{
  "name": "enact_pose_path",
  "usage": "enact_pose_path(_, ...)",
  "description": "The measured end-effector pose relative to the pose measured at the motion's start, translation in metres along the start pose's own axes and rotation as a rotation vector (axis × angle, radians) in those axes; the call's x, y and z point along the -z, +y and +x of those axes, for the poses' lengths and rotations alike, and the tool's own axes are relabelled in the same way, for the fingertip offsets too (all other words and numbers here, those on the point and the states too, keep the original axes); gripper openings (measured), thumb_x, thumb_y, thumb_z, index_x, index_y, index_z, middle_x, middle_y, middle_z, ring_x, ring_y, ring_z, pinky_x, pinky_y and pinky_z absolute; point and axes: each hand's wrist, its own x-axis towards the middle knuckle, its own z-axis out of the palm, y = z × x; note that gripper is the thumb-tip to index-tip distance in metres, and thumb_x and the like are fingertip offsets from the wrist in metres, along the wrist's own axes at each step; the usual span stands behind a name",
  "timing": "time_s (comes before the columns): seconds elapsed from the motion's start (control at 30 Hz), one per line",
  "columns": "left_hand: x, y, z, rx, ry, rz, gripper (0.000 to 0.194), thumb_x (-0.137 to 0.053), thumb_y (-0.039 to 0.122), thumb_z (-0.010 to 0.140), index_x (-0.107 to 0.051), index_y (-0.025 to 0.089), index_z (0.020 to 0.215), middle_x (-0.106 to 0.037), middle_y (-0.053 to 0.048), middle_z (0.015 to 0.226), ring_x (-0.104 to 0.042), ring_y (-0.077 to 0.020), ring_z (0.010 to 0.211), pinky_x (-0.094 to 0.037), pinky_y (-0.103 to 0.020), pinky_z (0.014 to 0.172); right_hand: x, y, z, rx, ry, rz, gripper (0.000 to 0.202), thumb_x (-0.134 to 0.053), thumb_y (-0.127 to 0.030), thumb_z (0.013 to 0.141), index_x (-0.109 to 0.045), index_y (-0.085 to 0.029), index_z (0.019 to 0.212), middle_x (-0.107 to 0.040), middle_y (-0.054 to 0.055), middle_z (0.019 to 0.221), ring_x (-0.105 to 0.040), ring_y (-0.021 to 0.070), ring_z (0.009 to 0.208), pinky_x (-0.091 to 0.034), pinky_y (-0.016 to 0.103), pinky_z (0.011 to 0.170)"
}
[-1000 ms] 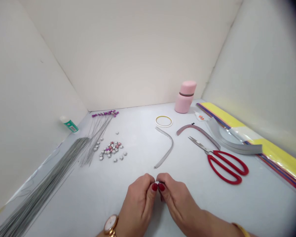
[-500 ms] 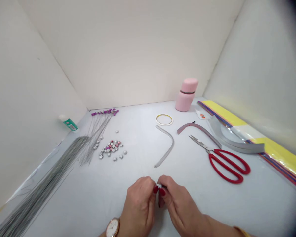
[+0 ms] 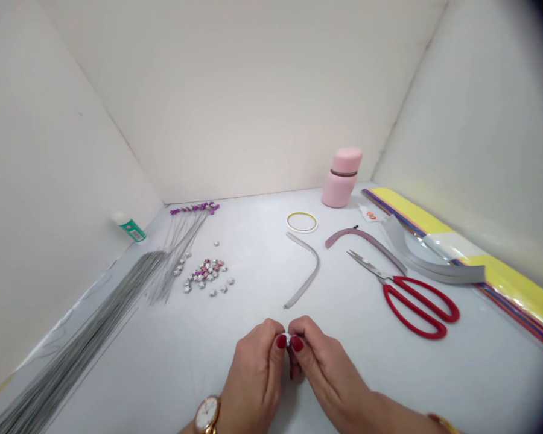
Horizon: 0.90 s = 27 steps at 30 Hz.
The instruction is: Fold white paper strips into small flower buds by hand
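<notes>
My left hand and my right hand meet low in the middle of the view, both closed. Between the thumbs and forefingers they pinch a small silvery paper star, mostly covered by the fingertips. Just beyond the hands lies a curved strip of grey paper. To the left of it is a loose pile of small folded paper stars, silver, pink and purple. Red-handled scissors lie open-bladed on the right.
Long grey wires run along the left side, near wires tipped with purple stars. A glue stick, a roll of tape, a pink flask, a pinkish strip, grey strips and packed coloured paper surround the work area.
My thumbs have turned slightly so their nails face up more, still pinching the star. The camera view has shifted a little; the things on the table stay put.
</notes>
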Motion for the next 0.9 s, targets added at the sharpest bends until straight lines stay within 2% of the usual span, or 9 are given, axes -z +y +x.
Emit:
enact_pose_path(0.23, -0.003, 0.002, -0.002, -0.022, 0.010, -0.089, 0.031, -0.024, 0.029, 0.090, -0.040, 0.020, 0.066, -0.048, 0.001, 0.057, -0.044, -0.0117, 0.052, -0.035, -0.021, 0.053, 0.000, 0.001, 0.001, -0.021, -0.069, 0.052, 0.031, -0.020, -0.039, 0.092, -0.037, -0.021, 0.072, -0.047, -0.002, 0.059, -0.047, 0.0126, 0.054, -0.038, 0.024, 0.054)
enact_pose_path(0.4, -0.007, 0.009, -0.004, 0.075, 0.021, -0.301, 0.035, -0.024, 0.036, 0.090, -0.041, 0.019, 0.065, -0.045, 0.002, 0.053, -0.041, -0.0107, 0.047, -0.033, -0.021, 0.048, 0.002, -0.004, -0.001, -0.029, -0.110, 0.112, 0.033, -0.020, -0.041, 0.091, -0.038, -0.021, 0.073, -0.047, -0.002, 0.059, -0.047, 0.0128, 0.055, -0.039, 0.024, 0.055)
enact_pose_path(0.57, -0.008, 0.012, -0.004, 0.152, 0.007, -0.381, 0.036, -0.024, 0.042, 0.089, -0.042, 0.019, 0.067, -0.044, 0.003, 0.051, -0.039, -0.0105, 0.045, -0.031, -0.022, 0.047, 0.002, -0.003, 0.000, -0.019, -0.125, 0.131, 0.033, -0.021, -0.042, 0.091, -0.038, -0.021, 0.073, -0.048, -0.001, 0.058, -0.047, 0.0130, 0.054, -0.039, 0.024, 0.054)
enact_pose_path(0.7, -0.010, 0.009, -0.004, 0.128, 0.019, -0.328, 0.036, -0.024, 0.040, 0.089, -0.039, 0.019, 0.064, -0.044, 0.002, 0.053, -0.041, -0.0110, 0.047, -0.032, -0.022, 0.049, 0.001, -0.001, 0.001, -0.012, -0.116, 0.095, 0.033, -0.021, -0.042, 0.091, -0.037, -0.020, 0.072, -0.048, -0.001, 0.058, -0.047, 0.0134, 0.053, -0.039, 0.025, 0.053)
enact_pose_path(0.9, -0.012, 0.003, -0.007, 0.041, 0.087, -0.053, 0.035, -0.023, 0.034, 0.090, -0.037, 0.020, 0.062, -0.043, 0.001, 0.055, -0.040, -0.0125, 0.050, -0.032, -0.023, 0.051, -0.001, -0.001, 0.002, 0.020, -0.112, 0.072, 0.031, -0.020, -0.037, 0.091, -0.036, -0.021, 0.070, -0.046, -0.001, 0.059, -0.047, 0.0133, 0.054, -0.039, 0.024, 0.053)
